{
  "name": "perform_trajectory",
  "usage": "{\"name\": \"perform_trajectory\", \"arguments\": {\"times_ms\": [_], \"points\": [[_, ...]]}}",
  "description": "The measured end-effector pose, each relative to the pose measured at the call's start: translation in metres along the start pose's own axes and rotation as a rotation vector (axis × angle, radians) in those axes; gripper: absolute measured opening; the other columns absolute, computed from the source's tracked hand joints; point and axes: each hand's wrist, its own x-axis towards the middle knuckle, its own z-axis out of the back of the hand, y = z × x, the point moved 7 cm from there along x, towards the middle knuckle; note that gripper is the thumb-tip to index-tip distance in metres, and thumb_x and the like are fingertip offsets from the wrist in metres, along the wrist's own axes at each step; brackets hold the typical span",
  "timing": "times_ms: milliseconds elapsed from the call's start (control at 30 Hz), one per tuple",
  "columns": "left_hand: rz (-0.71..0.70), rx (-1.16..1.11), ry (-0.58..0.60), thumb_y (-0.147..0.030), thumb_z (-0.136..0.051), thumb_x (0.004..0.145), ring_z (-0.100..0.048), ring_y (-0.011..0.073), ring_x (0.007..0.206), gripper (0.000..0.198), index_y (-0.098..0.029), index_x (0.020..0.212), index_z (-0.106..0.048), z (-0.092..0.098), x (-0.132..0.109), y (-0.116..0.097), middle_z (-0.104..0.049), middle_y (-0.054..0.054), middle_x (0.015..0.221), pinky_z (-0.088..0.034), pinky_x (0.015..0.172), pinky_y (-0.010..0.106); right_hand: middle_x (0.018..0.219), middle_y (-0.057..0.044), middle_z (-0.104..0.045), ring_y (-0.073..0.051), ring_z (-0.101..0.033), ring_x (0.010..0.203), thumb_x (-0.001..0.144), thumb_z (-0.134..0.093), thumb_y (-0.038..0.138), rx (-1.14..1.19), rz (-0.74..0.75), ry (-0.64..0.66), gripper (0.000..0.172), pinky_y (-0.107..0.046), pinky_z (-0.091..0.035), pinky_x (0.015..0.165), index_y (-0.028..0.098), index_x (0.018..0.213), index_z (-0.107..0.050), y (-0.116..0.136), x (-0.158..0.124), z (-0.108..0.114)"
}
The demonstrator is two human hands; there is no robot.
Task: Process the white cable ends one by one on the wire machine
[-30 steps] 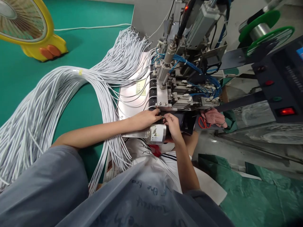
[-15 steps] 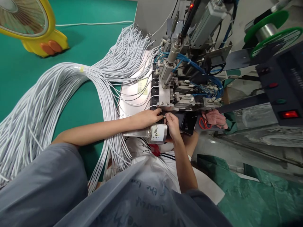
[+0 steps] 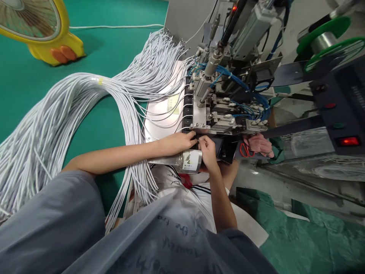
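My left hand [image 3: 179, 144] reaches over the white cables to the front end of the black fixture strip [image 3: 187, 110]. Its fingers are closed by the strip's edge; what they pinch is hidden. Facing it, my right hand [image 3: 208, 150] is closed, thumb and forefinger pressed together on something too small to name. The fingertips of both hands are a short gap apart. Several white cables [image 3: 168, 123] run from the bundle into the strip, under the metal clamp plate [image 3: 199, 116] of the machine. A clear container with a white label [image 3: 191, 160] stands just below my hands.
A large bundle of white cables [image 3: 57, 102] lies on the green table [image 3: 94, 123]. Left stands a yellow fan [image 3: 64, 38]. Right of my hands are a dark phone [image 3: 228, 149], red-handled scissors [image 3: 245, 150], a pink cloth [image 3: 260, 144], a wire spool [image 3: 325, 42] and a control box [image 3: 339, 102].
The view has shifted slightly. A small metallic piece that showed between my fingertips is now mostly hidden. My hands stay in nearly the same place.
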Motion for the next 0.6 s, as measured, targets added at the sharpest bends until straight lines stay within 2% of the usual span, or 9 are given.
{"name": "perform_trajectory", "arguments": {"times_ms": [100,233,400,467,533,600], "points": [[0.004,0.008,0.015,-0.005,-0.037,0.088,-0.061,0.0134,0.067,0.034,-0.006,0.118,-0.053,0.001,0.0,-0.001,-0.054,0.014,0.103,-0.048,0.059,0.025,0.055,0.006,-0.036,-0.009,-0.032,0.053,0.084,-0.049,0.046,-0.078,0.07,-0.018,0.032,-0.024,-0.025,0.05,0.019,0.066,-0.046,0.004,0.0,0.001],[0.013,-0.001,0.003,-0.006,-0.039,0.087,-0.062,0.0144,0.065,0.031,-0.006,0.112,-0.057,0.005,-0.001,-0.003,-0.055,0.014,0.101,-0.046,0.055,0.026,0.053,0.006,-0.03,-0.01,-0.028,0.051,0.081,-0.047,0.058,0.02,0.046,-0.045,0.042,-0.024,-0.023,0.047,0.021,0.061,-0.04,-0.004,0.001,-0.004],[0.112,0.07,0.012,-0.003,-0.044,0.08,-0.062,0.0197,0.065,0.02,-0.009,0.074,-0.063,0.012,-0.011,0.002,-0.058,0.01,0.075,-0.04,0.05,0.028,0.05,0.008,-0.025,-0.008,-0.024,0.047,0.076,-0.047,0.066,0.071,0.001,-0.091,0.048,-0.024,-0.021,0.044,0.023,0.06,-0.035,-0.014,0.005,-0.007],[0.138,0.079,-0.019,-0.002,-0.044,0.08,-0.062,0.0195,0.064,0.021,-0.01,0.07,-0.062,0.016,-0.017,0.004,-0.059,0.009,0.071,-0.037,0.049,0.027,0.051,0.008,-0.024,-0.008,-0.023,0.046,0.077,-0.047,0.065,0.078,-0.014,-0.101,0.047,-0.023,-0.021,0.043,0.023,0.06,-0.035,-0.014,0.004,-0.006],[0.151,0.07,-0.043,-0.003,-0.044,0.08,-0.061,0.0181,0.061,0.021,-0.011,0.072,-0.062,0.018,-0.021,0.006,-0.061,0.009,0.073,-0.034,0.047,0.027,0.052,0.008,-0.023,-0.008,-0.023,0.046,0.079,-0.046,0.061,0.096,-0.001,-0.197,0.044,-0.022,-0.02,0.042,0.023,0.06,-0.033,-0.007,-0.004,0.001],[0.178,0.068,-0.042,-0.004,-0.045,0.08,-0.062,0.0183,0.061,0.02,-0.011,0.076,-0.063,0.017,-0.023,0.01,-0.063,0.01,0.075,-0.031,0.047,0.027,0.053,0.008,-0.022,-0.008,-0.022,0.045,0.084,-0.043,0.053,0.113,0.072,-0.429,0.04,-0.022,-0.02,0.042,0.023,0.061,-0.03,0.006,-0.027,0.014]]}}
